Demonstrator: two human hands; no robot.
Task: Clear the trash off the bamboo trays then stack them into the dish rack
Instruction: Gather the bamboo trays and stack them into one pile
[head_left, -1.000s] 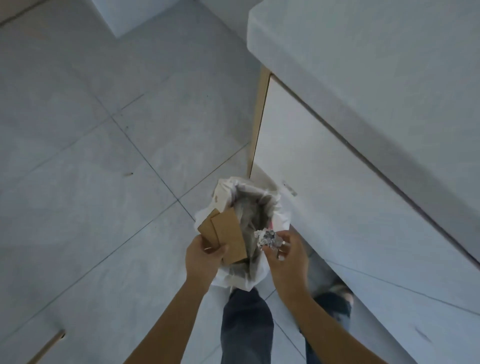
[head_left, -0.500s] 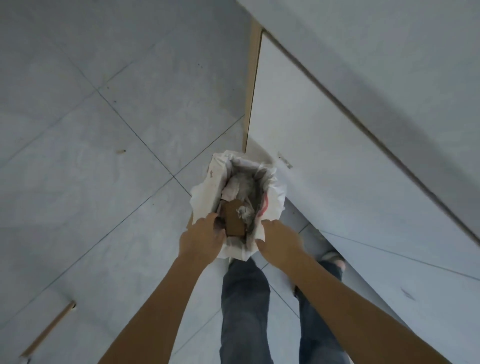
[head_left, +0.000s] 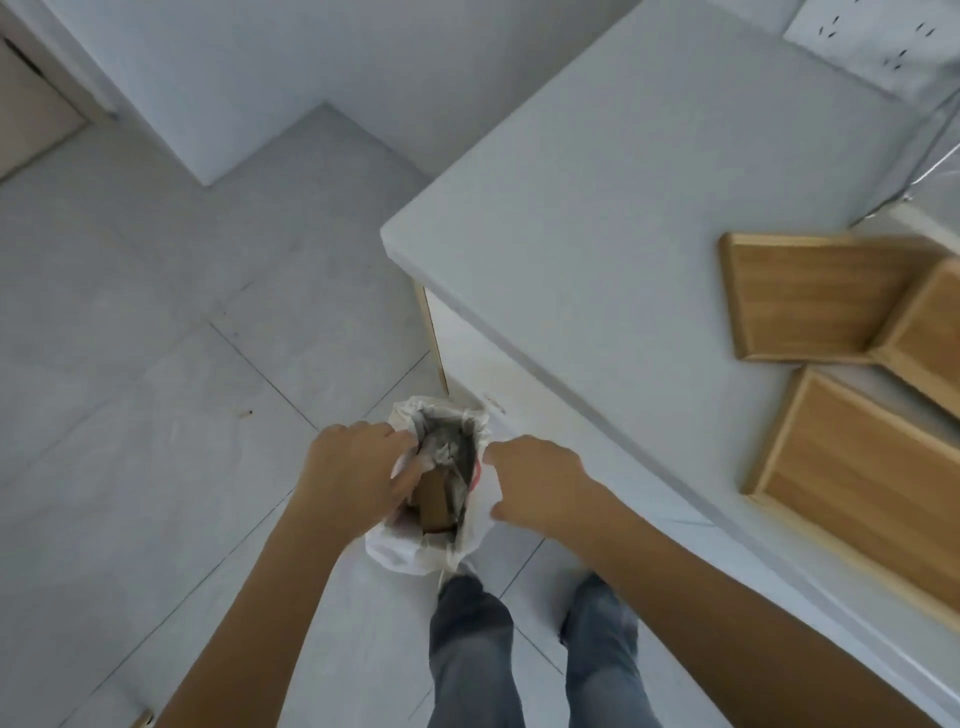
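Note:
A small trash bin (head_left: 415, 551) lined with a white bag stands on the floor by the counter's base. Brown cardboard pieces (head_left: 434, 499) and crumpled foil (head_left: 444, 449) lie inside it. My left hand (head_left: 353, 467) hovers over the bin's left rim, fingers loosely spread, one finger pointing into the opening. My right hand (head_left: 535, 478) is over the right rim, fingers curled down, holding nothing. Three bamboo trays lie on the counter at the right: one far (head_left: 810, 296), one near (head_left: 872, 483), and a third (head_left: 930, 332) overlapping at the edge. They look bare.
The grey counter (head_left: 597, 208) juts out above the bin with its corner near the middle. White cabinet fronts (head_left: 545, 447) run below it. My jeans-clad legs (head_left: 467, 649) stand just behind the bin. Grey tiled floor (head_left: 156, 364) spreads to the left.
The cardboard and foil left my hands and dropped into the bin. My head has since lifted, bringing the counter top and the bamboo trays into view.

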